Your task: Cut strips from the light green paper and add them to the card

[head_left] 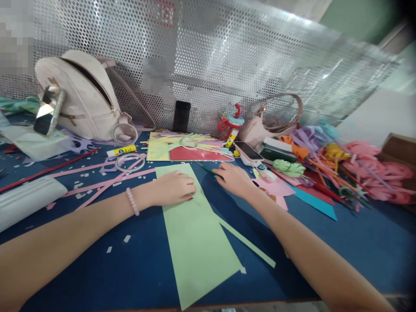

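The left hand lies palm down on the upper part of a green sheet, fingers curled loosely and pressing the paper to the blue table; it grips nothing. A bead bracelet circles that wrist. The right hand rests just beside the sheet's right edge, closed around a thin green pencil whose tip points up and left, near the sheet's top corner. The sheet runs from between the hands down to the table's near edge (slightly tilted), and a narrow green strip lies along its right side, touching it near the middle. Beyond the hands sits a stack of coloured paper with a tape ring on it; a glue stick and a second ring lie to its left. A pale backpack leans against the perforated screen, and a phone lies right of the stack.
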`<state>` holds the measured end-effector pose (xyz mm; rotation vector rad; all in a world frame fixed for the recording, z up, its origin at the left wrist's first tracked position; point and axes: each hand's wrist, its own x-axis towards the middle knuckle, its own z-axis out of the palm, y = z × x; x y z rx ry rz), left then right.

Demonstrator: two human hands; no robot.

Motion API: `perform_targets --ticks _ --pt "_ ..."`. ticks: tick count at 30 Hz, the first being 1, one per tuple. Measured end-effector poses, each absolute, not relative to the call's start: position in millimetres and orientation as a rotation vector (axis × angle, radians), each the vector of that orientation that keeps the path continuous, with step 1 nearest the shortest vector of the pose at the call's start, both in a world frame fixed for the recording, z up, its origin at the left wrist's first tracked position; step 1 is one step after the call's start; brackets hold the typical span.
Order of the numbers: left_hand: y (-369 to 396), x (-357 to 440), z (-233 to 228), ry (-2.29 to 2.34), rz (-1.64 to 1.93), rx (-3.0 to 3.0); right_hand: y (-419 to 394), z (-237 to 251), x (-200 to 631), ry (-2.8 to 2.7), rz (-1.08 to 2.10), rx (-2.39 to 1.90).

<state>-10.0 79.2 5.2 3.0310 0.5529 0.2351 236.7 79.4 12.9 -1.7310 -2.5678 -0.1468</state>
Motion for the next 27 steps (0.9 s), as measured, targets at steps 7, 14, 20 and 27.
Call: perform_targets --ticks 7,14,20,27 --pt "87.4 -15.2 11.6 0.753 0.257 2.669 65.7 27.6 221.8 -2.644 0.538 -1.414" --pt "109.7 -38.8 30.0 1.019 0.324 2.312 82.4 44.2 241.8 -2.581 1.041 -1.411" --pt "162.5 -48.8 42.2 1.281 0.387 2.191 161.6 68.7 248.1 -2.477 0.406 -1.665" --pt "233.5 -36.3 35.3 1.544 0.422 2.132 216.1 54.5 174.7 -2.288 -0.229 -1.623"
